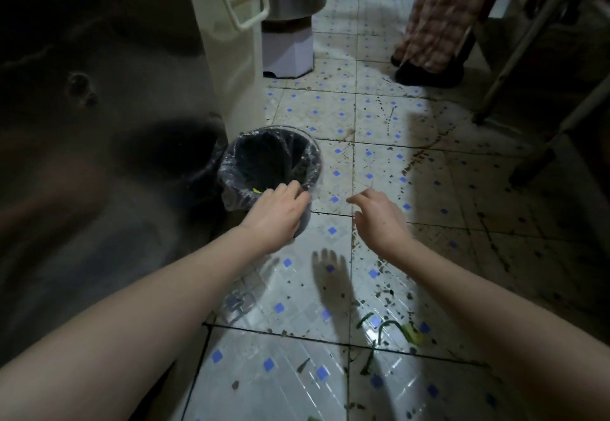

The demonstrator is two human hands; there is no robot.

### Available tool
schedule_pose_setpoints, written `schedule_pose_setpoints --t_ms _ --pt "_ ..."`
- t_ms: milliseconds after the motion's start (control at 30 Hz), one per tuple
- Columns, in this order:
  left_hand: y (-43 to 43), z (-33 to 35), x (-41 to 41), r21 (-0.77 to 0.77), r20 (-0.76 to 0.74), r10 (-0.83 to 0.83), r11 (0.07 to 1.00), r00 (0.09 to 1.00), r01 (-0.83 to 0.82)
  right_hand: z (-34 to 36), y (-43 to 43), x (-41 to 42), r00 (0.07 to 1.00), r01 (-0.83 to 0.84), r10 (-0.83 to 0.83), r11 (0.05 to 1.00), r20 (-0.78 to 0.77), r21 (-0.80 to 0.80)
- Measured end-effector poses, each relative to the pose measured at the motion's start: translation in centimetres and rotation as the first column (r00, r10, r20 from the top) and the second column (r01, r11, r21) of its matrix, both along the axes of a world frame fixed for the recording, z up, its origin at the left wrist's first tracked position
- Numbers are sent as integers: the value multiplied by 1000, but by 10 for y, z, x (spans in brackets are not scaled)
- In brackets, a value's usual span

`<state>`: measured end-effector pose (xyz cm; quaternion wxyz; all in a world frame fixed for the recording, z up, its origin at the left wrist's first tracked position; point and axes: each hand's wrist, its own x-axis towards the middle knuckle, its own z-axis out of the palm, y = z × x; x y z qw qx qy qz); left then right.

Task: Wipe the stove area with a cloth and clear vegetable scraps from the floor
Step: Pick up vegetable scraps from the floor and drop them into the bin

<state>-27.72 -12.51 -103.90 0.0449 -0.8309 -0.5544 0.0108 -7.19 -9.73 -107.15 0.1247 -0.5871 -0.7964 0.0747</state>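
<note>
One small black waste bin, lined with clear plastic, stands on the tiled floor. The left hand curls its fingers over the near rim. The right hand hovers just right of it, loosely curled and empty. About six green vegetable scraps lie nearer, to the right. Tugging the rim could tip the bin and spill it.

The bin stands on the floor right of the appliance; scraps lie nearer me, rightward.
</note>
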Motion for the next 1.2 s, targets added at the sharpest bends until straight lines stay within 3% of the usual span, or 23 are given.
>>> schedule_pose_setpoints --t_ms 200,400,833,1200 --pt "-11 -32 30 -71 -48 -183 981 982 180 -26 -34 32 997 -44 51 993 64 -110" --pt "-28 -66 47 -205 -113 -237 956 965 211 -54 -73 63 984 -60 97 969 148 -238" --pt "-55 -120 70 -350 -189 -414 876 890 333 -116 -127 108 984 178 -158 850 83 -495" --pt "-56 -139 89 -406 -147 -443 842 885 355 -133 -121 100 983 185 -157 816 98 -548"
